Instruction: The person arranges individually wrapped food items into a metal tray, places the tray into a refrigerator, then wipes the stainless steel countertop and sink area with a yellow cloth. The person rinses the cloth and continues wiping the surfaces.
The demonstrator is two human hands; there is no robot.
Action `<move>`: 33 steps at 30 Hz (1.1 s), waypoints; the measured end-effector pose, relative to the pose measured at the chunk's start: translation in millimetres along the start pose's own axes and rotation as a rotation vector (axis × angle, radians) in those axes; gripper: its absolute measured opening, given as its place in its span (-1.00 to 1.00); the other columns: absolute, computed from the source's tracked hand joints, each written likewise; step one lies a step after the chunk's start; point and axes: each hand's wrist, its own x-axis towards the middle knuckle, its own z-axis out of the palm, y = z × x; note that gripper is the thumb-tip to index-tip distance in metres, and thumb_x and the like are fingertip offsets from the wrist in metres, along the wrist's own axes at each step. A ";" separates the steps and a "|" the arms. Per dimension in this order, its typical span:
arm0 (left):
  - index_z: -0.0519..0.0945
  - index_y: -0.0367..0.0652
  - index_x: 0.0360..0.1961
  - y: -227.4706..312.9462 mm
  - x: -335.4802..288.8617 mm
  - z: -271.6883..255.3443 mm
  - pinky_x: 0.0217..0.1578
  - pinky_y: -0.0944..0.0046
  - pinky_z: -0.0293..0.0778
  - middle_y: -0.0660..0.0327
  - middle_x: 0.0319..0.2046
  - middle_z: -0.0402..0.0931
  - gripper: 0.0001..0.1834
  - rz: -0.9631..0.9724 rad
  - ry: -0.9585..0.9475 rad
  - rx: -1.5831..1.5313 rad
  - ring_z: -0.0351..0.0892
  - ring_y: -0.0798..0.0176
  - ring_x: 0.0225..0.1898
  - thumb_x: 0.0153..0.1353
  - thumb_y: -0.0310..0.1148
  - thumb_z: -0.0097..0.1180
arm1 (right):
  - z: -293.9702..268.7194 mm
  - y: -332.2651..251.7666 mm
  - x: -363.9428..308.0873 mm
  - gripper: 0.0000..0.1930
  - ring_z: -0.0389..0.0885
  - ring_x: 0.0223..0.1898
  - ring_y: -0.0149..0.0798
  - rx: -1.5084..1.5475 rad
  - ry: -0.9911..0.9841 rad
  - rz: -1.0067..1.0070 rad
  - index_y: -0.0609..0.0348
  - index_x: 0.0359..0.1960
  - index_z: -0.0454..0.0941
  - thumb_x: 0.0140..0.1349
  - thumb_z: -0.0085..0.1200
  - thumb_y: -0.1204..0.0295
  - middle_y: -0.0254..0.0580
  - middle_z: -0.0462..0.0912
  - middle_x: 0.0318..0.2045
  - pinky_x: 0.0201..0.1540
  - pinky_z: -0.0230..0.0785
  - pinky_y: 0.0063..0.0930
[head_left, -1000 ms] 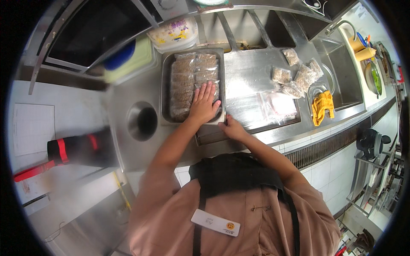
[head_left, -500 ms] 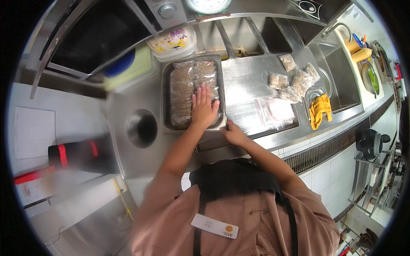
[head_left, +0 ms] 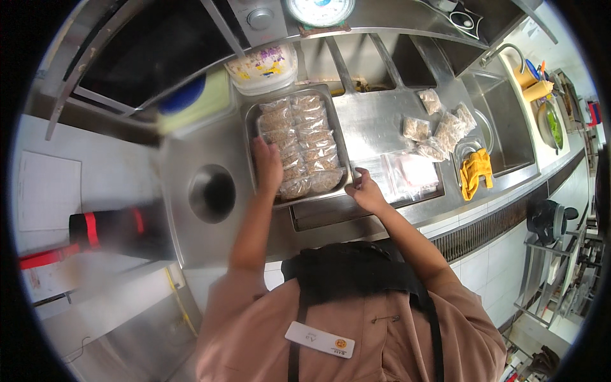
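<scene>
Head view: I see the metal tray (head_left: 340,135) on the steel desk (head_left: 181,178), below the white tub (head_left: 263,70), with two rows of small filled bags (head_left: 316,137) inside. Half a second ago the left hand (head_left: 267,164) lay flat on top of those bags; now it is at the tray's left side, and the near bags show uncovered. The tray also sits more slanted, its near right corner further right. The right hand (head_left: 367,192) stays by that corner.

The left fingers are partly spread and blurred, beside the bags at the left wall; I can't tell if they grip it. The right fingers are loosely bent, thumb and forefinger a little apart at the corner; I can't tell whether they grasp the rim.
</scene>
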 end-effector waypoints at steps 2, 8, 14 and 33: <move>-0.12 -0.45 0.36 -3.0 -9.8 14.2 0.39 0.04 -0.31 -0.24 0.39 -0.23 -0.24 -0.054 -0.101 0.091 -0.29 -0.14 0.44 0.36 -0.07 -0.28 | 4.4 -5.6 -1.0 -0.33 0.57 -0.08 0.14 0.054 0.032 -0.120 0.28 0.26 0.15 0.12 0.09 0.35 0.23 0.58 -0.14 0.02 0.38 -0.22; -0.14 -0.42 0.37 -6.1 15.5 11.6 0.39 0.15 -0.29 -0.20 0.40 -0.25 -0.20 -0.040 0.033 -0.198 -0.35 -0.05 0.45 0.35 -0.03 -0.25 | 10.6 -2.6 -1.3 -0.29 0.57 -0.03 0.10 0.041 0.047 -0.039 0.17 0.32 0.12 0.11 0.13 0.39 0.23 0.57 -0.09 0.04 0.39 -0.25; -0.06 -0.36 0.37 -17.7 75.0 2.4 0.36 0.18 -0.22 -0.08 0.39 -0.14 -0.21 -0.212 -0.116 -0.682 -0.21 0.03 0.41 0.35 0.04 -0.26 | 10.8 8.9 2.2 -0.27 0.51 -0.42 -0.29 0.029 0.068 -0.120 0.10 0.35 0.13 0.14 0.19 0.36 -0.19 0.52 -0.48 -0.21 0.38 -0.44; 0.09 -0.21 0.36 -46.9 34.5 32.8 0.28 0.15 0.00 0.11 0.32 0.12 -0.24 -0.345 0.083 -0.691 0.09 0.15 0.32 0.36 0.16 -0.32 | 0.8 11.1 1.9 -0.23 0.59 -0.28 -0.14 0.057 0.015 -0.135 0.02 0.37 0.10 0.14 0.21 0.28 0.03 0.61 -0.28 -0.09 0.40 -0.36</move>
